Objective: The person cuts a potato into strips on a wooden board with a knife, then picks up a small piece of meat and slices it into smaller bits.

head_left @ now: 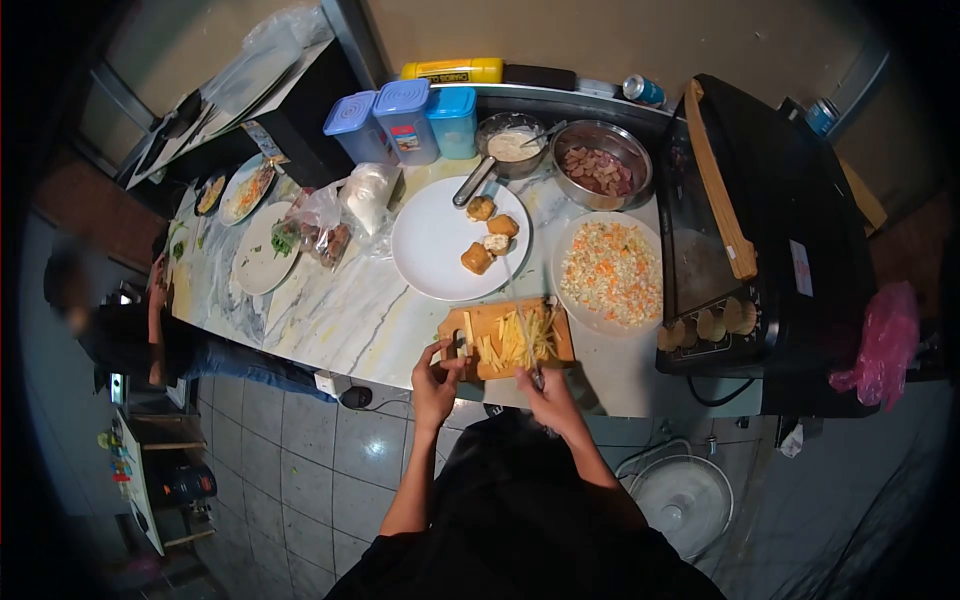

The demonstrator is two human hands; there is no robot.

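Yellow strips [515, 340] lie on the wooden cutting board [487, 320], near edge of the bench [350, 330], right in front of the person. Most run lengthwise away from the body, some slanted; a lone strip sits apart nr the bd's handle end. Bd's long axis goes L–R, handle to L. Knife [528, 343] points away, tip leaning a bit L, over the strips.

Step in hand looks like slicing, mostly done judging by the pile; next move prob. calls for a steady bd & L fingers clear of the edge.

R hand [545, 395]: grip clamped on the knife handle. L hand [435, 388]: at bd's handle end, thumb & fingers close; can't tell if the grip is holding anything.

Further out: white plate [430, 245] w/ browned pieces [477, 259] beyond the bd, plate of chopped mix [580, 318] to R, steel bowl [625, 140] behind that.
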